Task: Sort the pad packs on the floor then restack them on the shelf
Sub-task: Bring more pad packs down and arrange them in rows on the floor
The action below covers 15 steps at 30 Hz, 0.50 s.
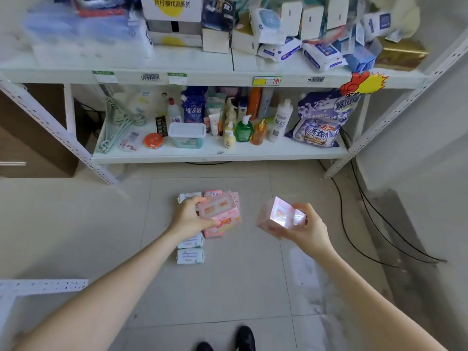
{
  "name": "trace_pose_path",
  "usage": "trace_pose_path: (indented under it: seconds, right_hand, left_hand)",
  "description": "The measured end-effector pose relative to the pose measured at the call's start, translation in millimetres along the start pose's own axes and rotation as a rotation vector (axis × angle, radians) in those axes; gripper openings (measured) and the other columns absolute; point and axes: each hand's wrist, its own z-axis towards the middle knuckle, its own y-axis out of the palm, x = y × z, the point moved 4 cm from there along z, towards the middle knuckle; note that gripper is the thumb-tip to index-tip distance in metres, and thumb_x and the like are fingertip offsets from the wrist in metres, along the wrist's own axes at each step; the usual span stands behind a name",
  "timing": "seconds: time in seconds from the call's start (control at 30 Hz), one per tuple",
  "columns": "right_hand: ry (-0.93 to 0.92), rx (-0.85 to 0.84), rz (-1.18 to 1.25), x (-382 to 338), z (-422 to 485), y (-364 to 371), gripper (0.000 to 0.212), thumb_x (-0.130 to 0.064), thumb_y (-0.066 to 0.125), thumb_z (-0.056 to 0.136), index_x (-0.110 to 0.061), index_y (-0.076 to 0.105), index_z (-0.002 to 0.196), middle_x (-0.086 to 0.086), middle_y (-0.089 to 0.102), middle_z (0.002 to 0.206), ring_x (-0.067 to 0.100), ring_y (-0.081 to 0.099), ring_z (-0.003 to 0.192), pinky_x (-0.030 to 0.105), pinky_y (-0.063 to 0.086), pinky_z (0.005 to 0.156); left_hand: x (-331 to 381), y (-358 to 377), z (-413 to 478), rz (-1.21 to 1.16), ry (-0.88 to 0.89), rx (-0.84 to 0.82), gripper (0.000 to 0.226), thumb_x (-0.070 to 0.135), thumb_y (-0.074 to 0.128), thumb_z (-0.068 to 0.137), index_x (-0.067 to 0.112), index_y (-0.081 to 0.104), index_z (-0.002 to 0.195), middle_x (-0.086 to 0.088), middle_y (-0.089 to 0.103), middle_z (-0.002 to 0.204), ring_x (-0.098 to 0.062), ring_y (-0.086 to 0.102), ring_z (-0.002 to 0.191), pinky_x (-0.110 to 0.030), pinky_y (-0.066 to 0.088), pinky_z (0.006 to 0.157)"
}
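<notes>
My left hand (187,216) grips a pink pad pack (220,210) by its left side, holding it above a cluster of packs on the floor. Under it lie more pink packs (214,233) and white packs (190,256) with pale print, in a short column on the tiles. My right hand (307,229) holds a second pink pad pack (277,216), shiny with glare, out to the right of the pile and clear of it. The white metal shelf (217,156) stands just beyond the pile.
The lower shelf holds bottles, a lidded tub (187,135), green hangers (119,122) and detergent bags (320,122). The upper shelf (177,77) carries boxes and wipe packs. Black cables (359,211) run along the floor at right. My shoes (244,338) are at the bottom edge.
</notes>
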Motion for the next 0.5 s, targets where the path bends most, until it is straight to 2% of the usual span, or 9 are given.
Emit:
trace_pose_path:
  seconds: [0.2,0.3,0.37,0.43,0.5]
  right_hand:
    - [0.089,-0.062,-0.019,43,47,21,0.072,-0.056,0.086,0.048,-0.029,0.05,0.104,-0.011,0.056,0.083,0.003,0.056,0.079,0.022,0.046,0.067]
    - [0.124,-0.101,-0.045,71,85,37,0.07,-0.055,0.088,0.05,-0.031,0.049,0.103,-0.015,0.057,0.092,0.0,0.056,0.087,0.027,0.049,0.074]
    - [0.119,-0.137,-0.069,95,115,52,0.068,-0.048,0.09,0.053,-0.029,0.05,0.104,-0.015,0.057,0.096,0.007,0.058,0.091,0.032,0.052,0.079]
    - [0.119,-0.164,-0.103,123,142,70,0.068,-0.045,0.09,0.054,-0.027,0.051,0.108,-0.014,0.058,0.096,0.015,0.058,0.096,0.035,0.051,0.081]
    - [0.127,-0.181,-0.117,149,166,90,0.079,-0.058,0.086,0.043,-0.027,0.052,0.107,-0.016,0.056,0.094,0.013,0.056,0.094,0.031,0.048,0.077]
  left_hand:
    - [-26,48,56,0.037,0.014,-0.024,0.069,0.023,0.091,0.055,0.025,0.06,0.117,0.002,0.058,0.115,-0.015,0.06,0.1,-0.017,0.042,0.073]
    - [-42,71,93,0.064,0.003,-0.024,0.073,0.025,0.091,0.057,0.021,0.058,0.122,0.003,0.056,0.118,-0.017,0.058,0.105,-0.026,0.046,0.082]
    - [-56,88,121,0.086,0.021,-0.026,0.078,0.029,0.091,0.056,0.018,0.057,0.125,0.002,0.056,0.121,-0.018,0.057,0.109,-0.033,0.049,0.09]
    - [-75,108,146,0.121,0.031,-0.019,0.076,0.028,0.091,0.058,0.016,0.057,0.125,0.003,0.054,0.12,-0.016,0.054,0.11,-0.034,0.047,0.094]
    - [-96,131,172,0.155,0.047,-0.019,0.074,0.028,0.091,0.059,0.016,0.058,0.124,0.006,0.052,0.116,-0.015,0.053,0.109,-0.031,0.046,0.092]
